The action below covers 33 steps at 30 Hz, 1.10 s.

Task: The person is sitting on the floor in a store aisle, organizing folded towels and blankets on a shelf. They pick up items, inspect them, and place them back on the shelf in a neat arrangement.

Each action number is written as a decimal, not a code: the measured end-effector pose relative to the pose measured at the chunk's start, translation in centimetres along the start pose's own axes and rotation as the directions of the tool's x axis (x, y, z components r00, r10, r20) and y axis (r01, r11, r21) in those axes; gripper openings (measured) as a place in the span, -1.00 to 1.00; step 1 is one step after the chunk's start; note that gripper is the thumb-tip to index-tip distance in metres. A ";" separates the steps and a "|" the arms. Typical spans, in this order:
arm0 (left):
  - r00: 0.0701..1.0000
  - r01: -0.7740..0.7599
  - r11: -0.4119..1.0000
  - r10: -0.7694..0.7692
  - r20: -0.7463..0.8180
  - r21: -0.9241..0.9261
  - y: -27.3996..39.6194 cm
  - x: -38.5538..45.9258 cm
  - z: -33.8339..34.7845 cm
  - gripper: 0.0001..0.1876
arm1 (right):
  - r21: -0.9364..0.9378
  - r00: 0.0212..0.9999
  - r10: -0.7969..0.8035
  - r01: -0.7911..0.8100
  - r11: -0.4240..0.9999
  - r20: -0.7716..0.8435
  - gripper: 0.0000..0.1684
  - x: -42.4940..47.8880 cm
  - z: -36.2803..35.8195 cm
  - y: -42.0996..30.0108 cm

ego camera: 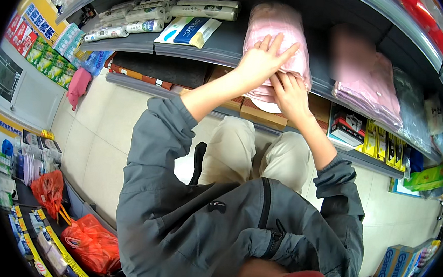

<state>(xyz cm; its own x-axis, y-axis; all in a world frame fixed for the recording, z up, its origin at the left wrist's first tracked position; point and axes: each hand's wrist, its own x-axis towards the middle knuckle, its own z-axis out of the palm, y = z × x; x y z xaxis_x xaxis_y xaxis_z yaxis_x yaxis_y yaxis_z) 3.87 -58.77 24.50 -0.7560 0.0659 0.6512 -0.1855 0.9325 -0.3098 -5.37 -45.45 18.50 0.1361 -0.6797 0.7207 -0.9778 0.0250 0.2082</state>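
Observation:
A folded pink package [275, 21] in clear plastic lies on the grey shelf, its front end hanging over the edge. My left hand [265, 58] rests flat on top of it, fingers spread. Close below, my right hand [290, 93] touches the package's front end with its fingers; its thumb and grip are partly hidden. Under the package's front end shows a round white edge [265, 105]. To the right, a second pile of pink packages [373, 88] lies on the same shelf, partly blurred.
Rolled white packs [145, 13] and a blue-and-white packet [189, 30] lie left on the shelf. Clear plastic packs [413, 108] lie to the right. Beneath are brown cardboard boxes [264, 114] and a boxed item [348, 127]. Red plastic bags [90, 243] stand behind at left.

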 end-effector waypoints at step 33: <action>0.914 0.178 0.942 -0.265 -0.306 -0.283 0.0 0.6 -1.9 -0.86 | 0.203 0.956 0.062 -0.003 0.979 -0.287 -0.60 3.4 -2.9 0.4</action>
<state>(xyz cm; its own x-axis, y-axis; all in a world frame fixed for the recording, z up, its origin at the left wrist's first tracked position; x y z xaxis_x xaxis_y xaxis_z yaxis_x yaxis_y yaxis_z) 4.63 -58.03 26.17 -0.4500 -0.0780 0.8896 -0.1322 0.9910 0.0201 -4.82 -45.65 22.93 0.1152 -0.4378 0.8917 -0.9901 -0.1228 0.0677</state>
